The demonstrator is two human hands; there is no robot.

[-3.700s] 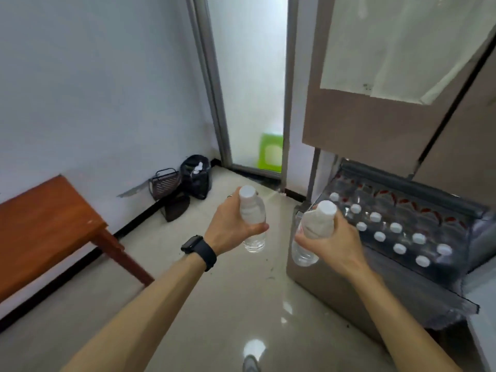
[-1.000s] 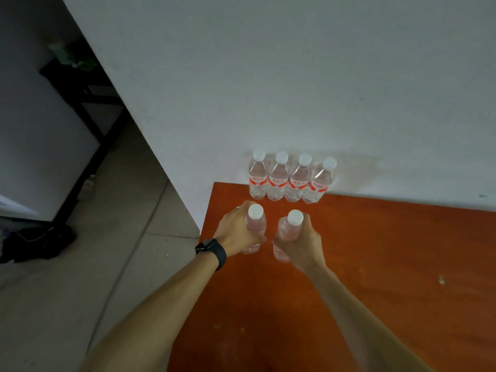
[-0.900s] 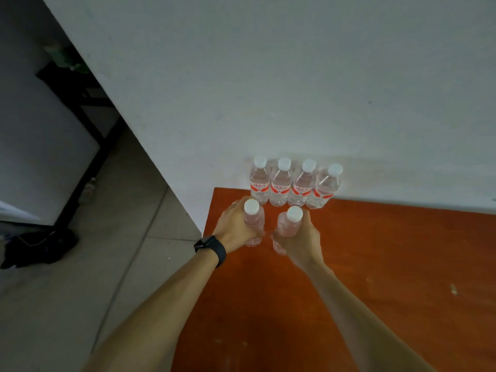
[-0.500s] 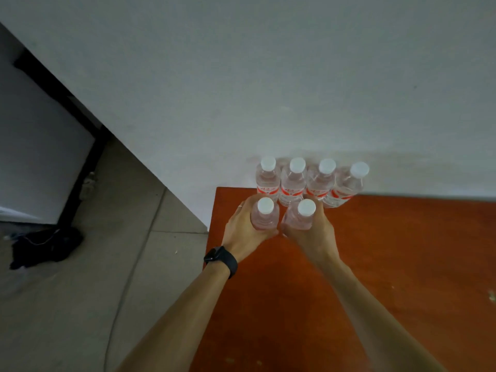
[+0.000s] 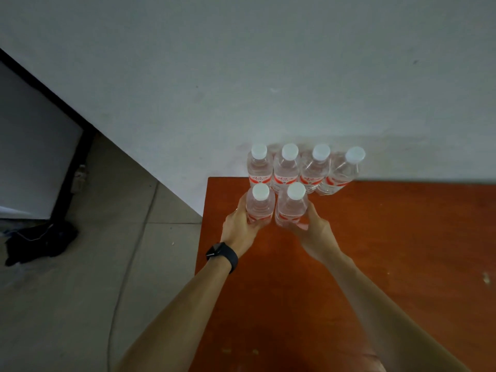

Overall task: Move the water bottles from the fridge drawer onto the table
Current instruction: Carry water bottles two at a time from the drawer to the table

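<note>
Two clear water bottles with white caps and red labels stand upright side by side on the orange-brown table [image 5: 402,251], near its far left corner. My left hand [image 5: 239,229] grips the left bottle [image 5: 260,208] low on its body, and my right hand [image 5: 314,229] grips the right bottle [image 5: 292,209] the same way. Right behind them, a row of several matching bottles [image 5: 303,170] stands against the white wall. The fridge drawer is out of view.
The white wall [image 5: 268,76] rises directly behind the table. Grey tiled floor [image 5: 94,264] lies to the left, with a dark bundle [image 5: 37,241] and a thin cable on it. A black-framed panel [image 5: 32,157] stands at far left.
Both hands carried their bottles forward and down onto the table, in front of the row at the wall. My grip has slid lower on both bottles.
</note>
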